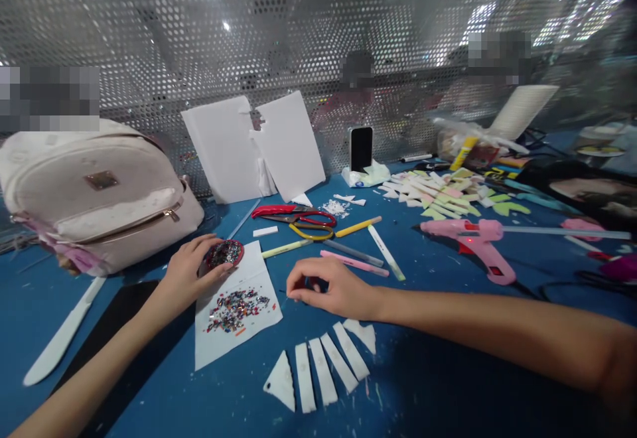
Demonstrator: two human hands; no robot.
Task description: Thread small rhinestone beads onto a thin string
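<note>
Left of centre, the left hand [193, 267] holds a red-rimmed dish [241, 251]

Just below it, sparkling bits [236, 308] lie loose on white paper [206, 345]; a tilted dish or bumped edge could scatter them. At centre, the right hand [333, 289] is curled narrow; whether it pinches something, I cannot tell. White strips [322, 370] lie below. At lower right, the blue table [448, 378] gives room for moving.
</note>
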